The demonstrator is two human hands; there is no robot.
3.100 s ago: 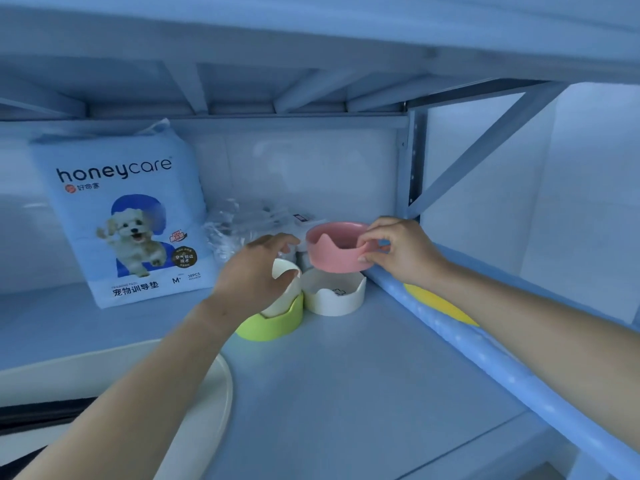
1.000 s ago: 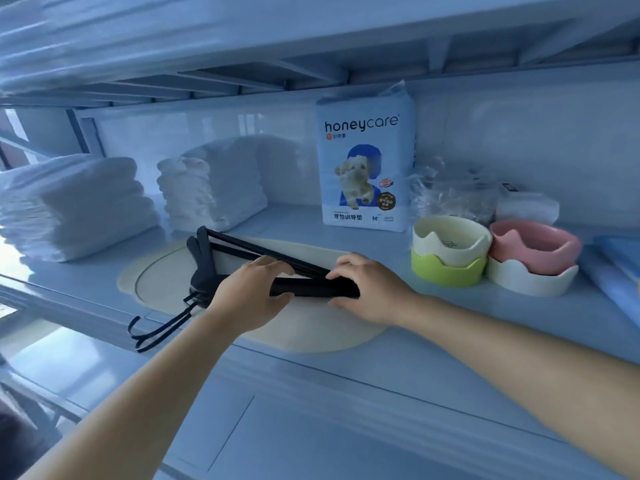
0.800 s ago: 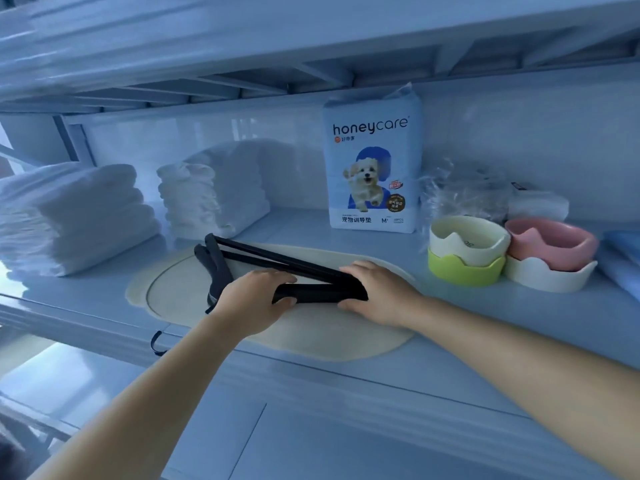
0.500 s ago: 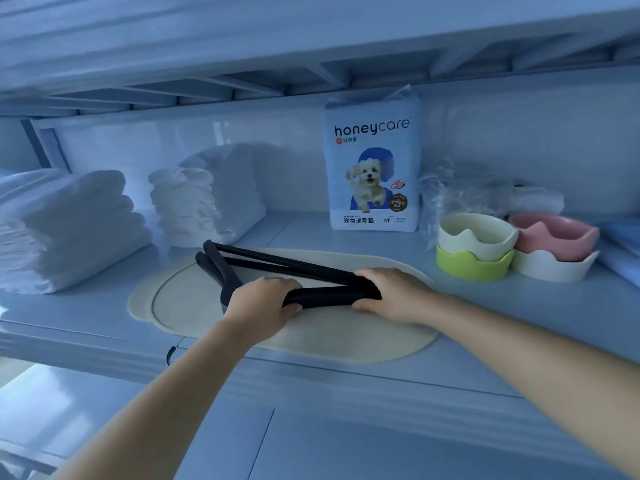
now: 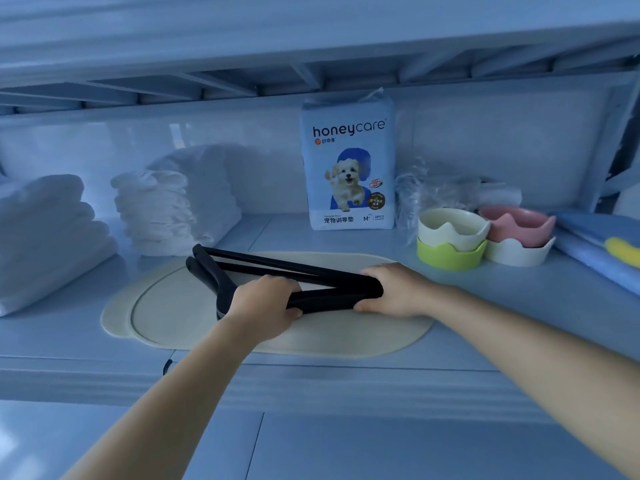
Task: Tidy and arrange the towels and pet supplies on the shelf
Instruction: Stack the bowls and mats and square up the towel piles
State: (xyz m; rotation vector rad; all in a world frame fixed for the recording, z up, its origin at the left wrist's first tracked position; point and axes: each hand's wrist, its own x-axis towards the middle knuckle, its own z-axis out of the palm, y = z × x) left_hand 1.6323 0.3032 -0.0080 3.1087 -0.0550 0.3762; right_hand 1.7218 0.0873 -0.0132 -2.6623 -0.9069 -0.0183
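Note:
A bundle of black clothes hangers (image 5: pixel 277 268) lies over a cream oval mat (image 5: pixel 173 317) on the blue shelf (image 5: pixel 346 379). My left hand (image 5: pixel 263 306) grips the bundle near its neck, and the hooks are hidden under it. My right hand (image 5: pixel 398 289) holds the bundle's right tip. Two stacks of folded white towels stand at the left, one large (image 5: pixel 45 237) and one smaller (image 5: pixel 162 209). At the back stands a honeycare pet pad pack (image 5: pixel 348 168). To the right sit a cream bowl in a green bowl (image 5: pixel 450 244) and a pink bowl in a white bowl (image 5: pixel 519 237).
A crumpled clear plastic bag (image 5: pixel 433 192) lies behind the bowls. A blue roll with a yellow patch (image 5: pixel 602 247) lies at the far right. The upper shelf's underside (image 5: pixel 311 46) hangs low overhead. A lower shelf board (image 5: pixel 311 445) shows below.
Both hands stay on the hangers over the mat. The bundle has slid a little farther onto the shelf, and its dangling hooks are no longer seen past the shelf's front edge.

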